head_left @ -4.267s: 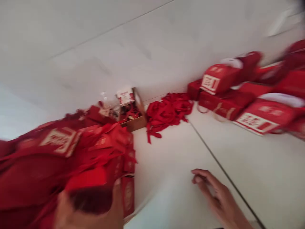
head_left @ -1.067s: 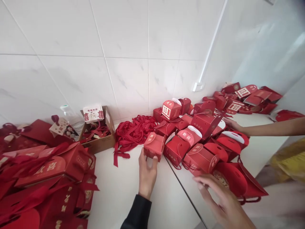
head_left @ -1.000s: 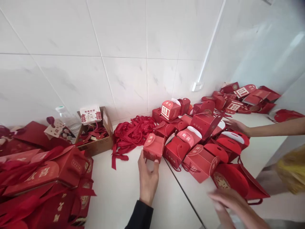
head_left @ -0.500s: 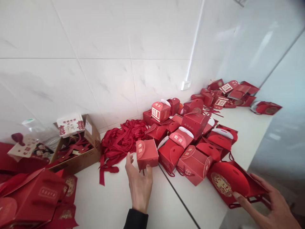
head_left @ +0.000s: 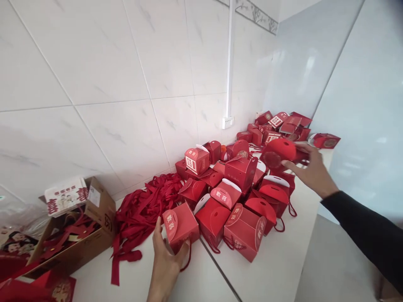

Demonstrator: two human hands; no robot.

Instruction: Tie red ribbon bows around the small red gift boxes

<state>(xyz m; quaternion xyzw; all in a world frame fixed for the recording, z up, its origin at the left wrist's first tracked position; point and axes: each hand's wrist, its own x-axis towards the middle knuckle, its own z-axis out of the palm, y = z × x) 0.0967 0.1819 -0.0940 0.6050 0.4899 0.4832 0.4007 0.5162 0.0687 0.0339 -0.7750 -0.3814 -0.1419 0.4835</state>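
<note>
My left hand (head_left: pixel 165 262) grips a small red gift box (head_left: pixel 180 225) at the near edge of a cluster of several folded red boxes (head_left: pixel 234 191) on the white counter (head_left: pixel 277 268). My right hand (head_left: pixel 310 167), in a black sleeve, reaches out over the far side of the cluster and holds a flat red box with a round flap (head_left: pixel 280 152) in the air.
A pile of red ribbons (head_left: pixel 141 209) lies left of the boxes. A cardboard carton (head_left: pixel 75 235) with cards and ribbons stands at the left. More red boxes (head_left: pixel 280 126) lie in the far corner under a wall socket (head_left: pixel 227 122). White tiled walls close the back and right.
My right hand has lifted the flat red box from the counter's near right edge and carried it up and away over the cluster. The left hand stays on the small box. The view has swung right.
</note>
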